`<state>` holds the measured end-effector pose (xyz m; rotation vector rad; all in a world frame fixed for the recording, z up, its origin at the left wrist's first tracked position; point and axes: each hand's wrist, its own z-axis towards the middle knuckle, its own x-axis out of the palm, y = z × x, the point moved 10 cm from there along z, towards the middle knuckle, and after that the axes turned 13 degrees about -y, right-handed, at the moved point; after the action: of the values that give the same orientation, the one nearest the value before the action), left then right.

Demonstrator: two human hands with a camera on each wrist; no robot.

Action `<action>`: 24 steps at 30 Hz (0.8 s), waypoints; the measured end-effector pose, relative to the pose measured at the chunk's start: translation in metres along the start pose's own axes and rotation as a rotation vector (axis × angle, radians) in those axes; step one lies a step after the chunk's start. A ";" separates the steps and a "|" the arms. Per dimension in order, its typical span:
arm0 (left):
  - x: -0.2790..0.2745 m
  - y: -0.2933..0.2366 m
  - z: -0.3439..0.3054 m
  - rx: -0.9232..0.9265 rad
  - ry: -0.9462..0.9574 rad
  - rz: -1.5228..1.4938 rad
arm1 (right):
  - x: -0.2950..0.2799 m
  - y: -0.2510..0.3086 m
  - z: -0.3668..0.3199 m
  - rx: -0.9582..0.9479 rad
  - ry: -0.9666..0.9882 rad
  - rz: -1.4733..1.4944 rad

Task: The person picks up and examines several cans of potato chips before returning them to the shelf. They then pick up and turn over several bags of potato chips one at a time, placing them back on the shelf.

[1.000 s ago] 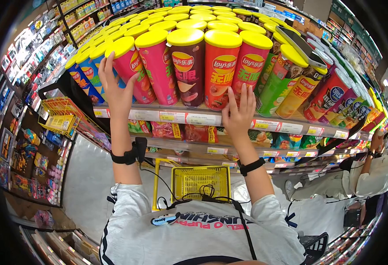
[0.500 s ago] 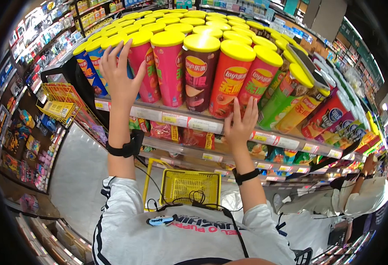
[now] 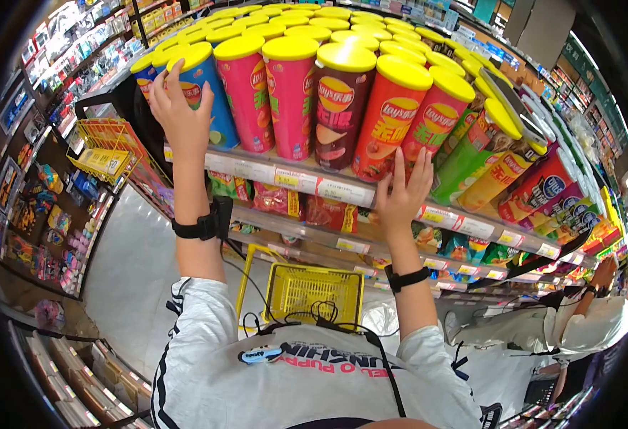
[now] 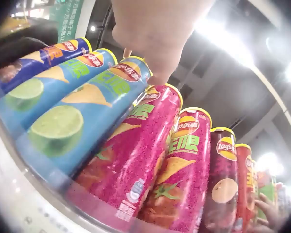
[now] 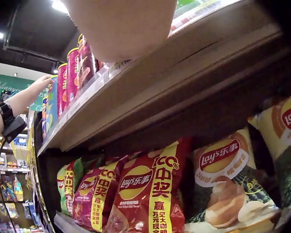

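In the head view my left hand (image 3: 182, 118) grips the top of a blue Lay's chip canister (image 3: 217, 114), fingers at its yellow lid and thumb on its right side. The left wrist view shows this blue canister (image 4: 82, 116) beside another blue one, with a pink canister (image 4: 131, 155) to its right. My right hand (image 3: 405, 196) has its fingers extended upward at the shelf edge. Its fingertips overlap the lower parts of the red canister (image 3: 389, 121) and the pink canister (image 3: 439, 114) next to it.
Rows of yellow-lidded canisters fill the shelf behind. A phone-like device (image 3: 510, 107) lies over lids at the right. Chip bags (image 5: 140, 189) stand on the shelf below. A yellow shopping basket (image 3: 314, 293) is below my arms. Another person (image 3: 578, 322) stands at the right.
My left hand has moved left from the pink canister, with fingers spread, and now grips the blue one. The right hand stays near the red and pink canisters. The head view has shifted.
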<state>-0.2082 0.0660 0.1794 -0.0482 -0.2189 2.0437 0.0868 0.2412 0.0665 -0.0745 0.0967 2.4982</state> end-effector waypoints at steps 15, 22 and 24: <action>-0.125 0.047 -0.015 -0.728 -0.459 -0.652 | 0.001 -0.004 -0.004 0.009 0.018 -0.002; -0.156 0.019 -0.014 -0.693 -0.469 -0.947 | 0.001 -0.003 -0.002 0.005 0.017 -0.028; -0.159 0.009 -0.017 -0.744 -0.468 -0.950 | 0.000 -0.003 -0.003 0.012 0.018 -0.021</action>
<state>-0.1400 -0.0762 0.1515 0.0667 -1.0643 0.9211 0.0889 0.2431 0.0634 -0.0921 0.1183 2.4764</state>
